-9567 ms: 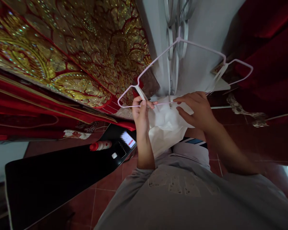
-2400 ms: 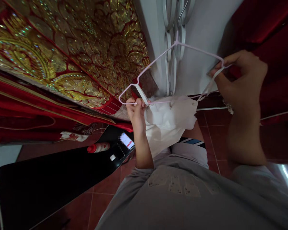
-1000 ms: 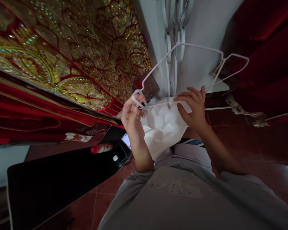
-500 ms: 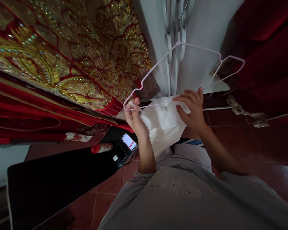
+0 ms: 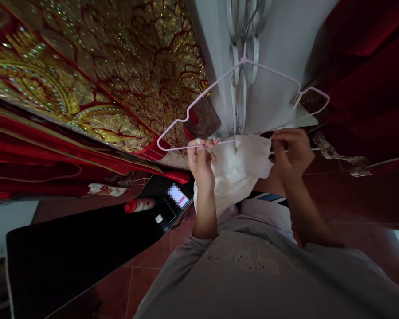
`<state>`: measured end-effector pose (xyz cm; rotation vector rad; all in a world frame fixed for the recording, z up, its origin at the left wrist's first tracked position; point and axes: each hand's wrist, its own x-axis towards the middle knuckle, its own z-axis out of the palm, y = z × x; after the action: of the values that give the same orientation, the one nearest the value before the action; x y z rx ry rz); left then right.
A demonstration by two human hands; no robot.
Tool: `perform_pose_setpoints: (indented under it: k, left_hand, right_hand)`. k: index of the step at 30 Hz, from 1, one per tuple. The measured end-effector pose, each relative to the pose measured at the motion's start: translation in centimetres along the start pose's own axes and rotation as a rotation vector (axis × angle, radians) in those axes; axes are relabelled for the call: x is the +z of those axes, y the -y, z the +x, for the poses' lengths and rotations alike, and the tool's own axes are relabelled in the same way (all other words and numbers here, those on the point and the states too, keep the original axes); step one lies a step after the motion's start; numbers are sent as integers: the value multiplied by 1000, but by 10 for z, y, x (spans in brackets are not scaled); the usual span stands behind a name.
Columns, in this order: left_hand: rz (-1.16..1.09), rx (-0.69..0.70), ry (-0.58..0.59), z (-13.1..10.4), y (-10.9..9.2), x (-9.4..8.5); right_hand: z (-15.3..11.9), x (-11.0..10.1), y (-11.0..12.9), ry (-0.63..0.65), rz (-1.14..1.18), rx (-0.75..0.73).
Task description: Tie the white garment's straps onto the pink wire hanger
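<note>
A pale pink clothes hanger (image 5: 216, 84) hangs by its hook in front of me. White cloth (image 5: 234, 170) drapes down from the hanger's lower bar. With its thumb and fingers around that bar, my left hand (image 5: 202, 166) is closed near the bar's left end, beside the cloth; a white band sits on one finger. My right hand (image 5: 294, 153) is closed in a pinch at the cloth's upper right edge, close to the bar. Its fingertips are partly hidden, so whether it also grips the bar is unclear.
Gold-and-red sequinned fabric (image 5: 136, 66) hangs at the left, dark red fabric (image 5: 369, 75) at the right. White interlinked rings (image 5: 236, 26) hang behind the hanger. On a black bench (image 5: 69, 252) lie a lit phone (image 5: 178, 196), a red-capped bottle (image 5: 139, 205) and a small white case (image 5: 158, 219).
The hanger has shifted slightly left. My left hand has slid inward along the bar. My right hand has moved right and gone from spread fingers to a pinch, and the cloth now reaches further right.
</note>
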<state>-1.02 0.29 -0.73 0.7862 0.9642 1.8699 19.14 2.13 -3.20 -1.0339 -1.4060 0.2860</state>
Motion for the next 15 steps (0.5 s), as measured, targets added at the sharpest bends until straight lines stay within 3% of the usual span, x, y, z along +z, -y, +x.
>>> perform_pose_setpoints:
  k: [2, 5, 7, 12, 15]
  left_hand:
    - [-12, 6, 7, 0, 2, 0]
    - [-25, 17, 2, -1, 5, 0]
    - [-12, 19, -2, -2, 6, 1]
    - [13, 19, 1, -2, 6, 0]
    - [19, 14, 8, -1, 5, -2]
  right_hand:
    - [2, -7, -10, -124, 51, 163]
    - [3, -10, -19, 16, 163, 354]
    - [2, -9, -19, 69, 198, 377]
    - [3, -1, -19, -63, 176, 307]
    - [3, 2, -25, -11, 183, 351]
